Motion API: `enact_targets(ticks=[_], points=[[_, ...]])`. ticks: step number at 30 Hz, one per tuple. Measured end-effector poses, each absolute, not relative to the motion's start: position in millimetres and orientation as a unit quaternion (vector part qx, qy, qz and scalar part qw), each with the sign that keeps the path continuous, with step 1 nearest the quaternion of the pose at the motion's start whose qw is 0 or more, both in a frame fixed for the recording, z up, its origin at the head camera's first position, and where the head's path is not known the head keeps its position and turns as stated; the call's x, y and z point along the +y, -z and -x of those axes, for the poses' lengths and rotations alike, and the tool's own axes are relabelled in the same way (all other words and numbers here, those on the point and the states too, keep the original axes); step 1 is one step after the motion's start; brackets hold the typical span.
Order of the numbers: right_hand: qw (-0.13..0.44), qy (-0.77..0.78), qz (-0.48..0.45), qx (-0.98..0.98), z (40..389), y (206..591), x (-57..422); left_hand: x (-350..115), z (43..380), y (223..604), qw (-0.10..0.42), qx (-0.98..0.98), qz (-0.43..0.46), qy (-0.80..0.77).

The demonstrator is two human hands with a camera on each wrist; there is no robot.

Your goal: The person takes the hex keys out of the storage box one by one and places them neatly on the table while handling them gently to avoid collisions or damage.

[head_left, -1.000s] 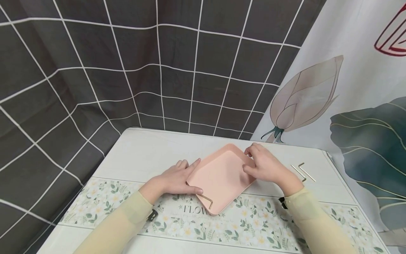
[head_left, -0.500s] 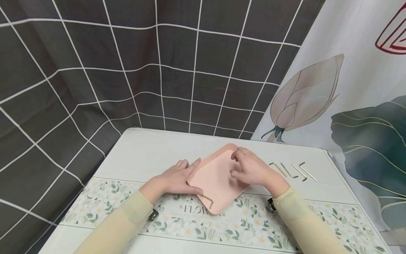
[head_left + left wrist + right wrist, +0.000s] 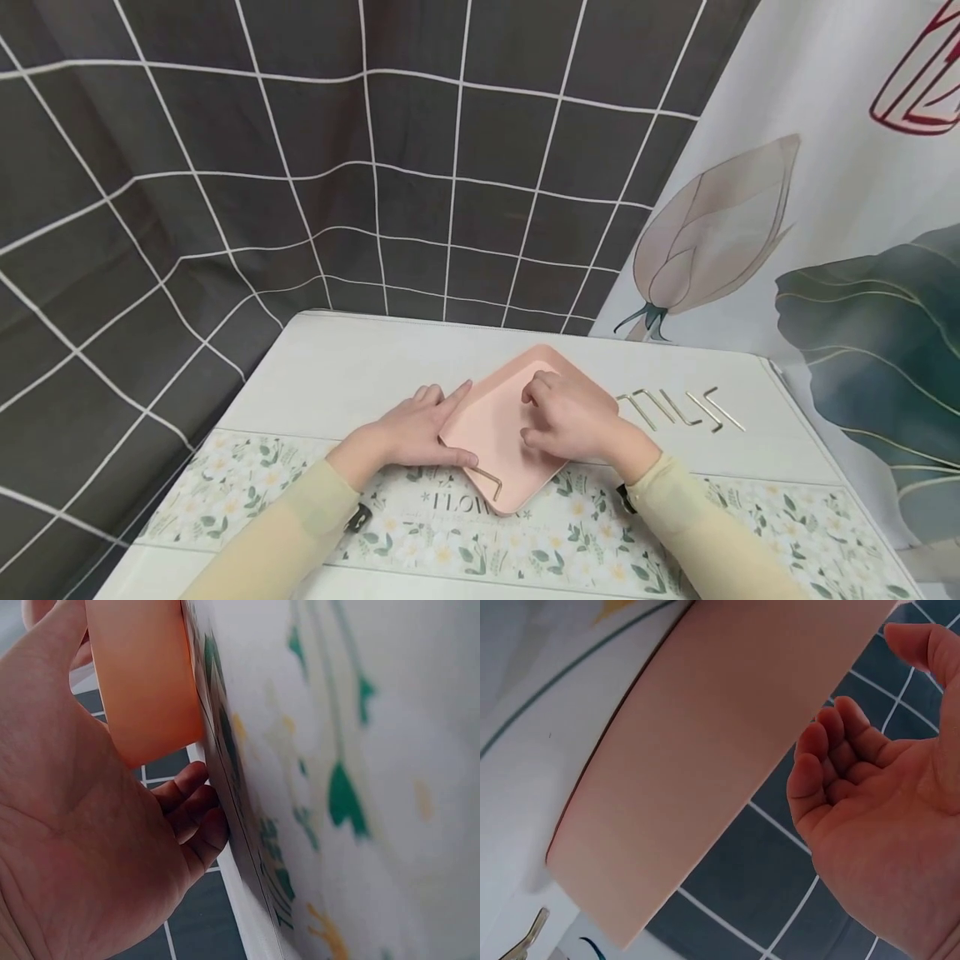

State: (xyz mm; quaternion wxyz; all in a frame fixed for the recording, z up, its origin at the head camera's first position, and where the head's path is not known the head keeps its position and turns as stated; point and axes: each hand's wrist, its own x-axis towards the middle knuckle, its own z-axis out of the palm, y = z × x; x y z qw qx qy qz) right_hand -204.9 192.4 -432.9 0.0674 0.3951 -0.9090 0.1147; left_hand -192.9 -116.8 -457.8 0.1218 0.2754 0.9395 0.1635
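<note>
A shallow pink tray [image 3: 501, 408] lies turned at an angle on the table. My left hand [image 3: 408, 433] braces its left corner, forefinger along one side and thumb along the other; in the left wrist view the other fingers curl loosely beside the tray's wall [image 3: 146, 675]. One L-shaped hex key [image 3: 489, 476] lies in the tray's near corner, by the thumb tip. Over the tray hovers my right hand [image 3: 573, 421], thumb apart from loosely bent fingers; nothing is held in it in the right wrist view.
Several brass-coloured hex keys [image 3: 678, 408] lie in a row on the white table right of the tray. A floral printed band [image 3: 277, 492] crosses the table. Dark checked cloth [image 3: 420, 200] hangs behind, and a white flowered curtain [image 3: 750, 275] hangs at the right.
My right hand has moved left, from the tray's right rim to over its middle. More hex keys on the table have come into sight behind it. The left hand stays put.
</note>
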Motion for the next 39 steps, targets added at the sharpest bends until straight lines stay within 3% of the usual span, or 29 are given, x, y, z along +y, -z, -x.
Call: enact_targets(ticks=[39], points=[[-0.01, -0.131, -0.428, -0.894, 174, 459, 158, -118, 190, 460, 0.106, 0.939, -0.284, -0.16]])
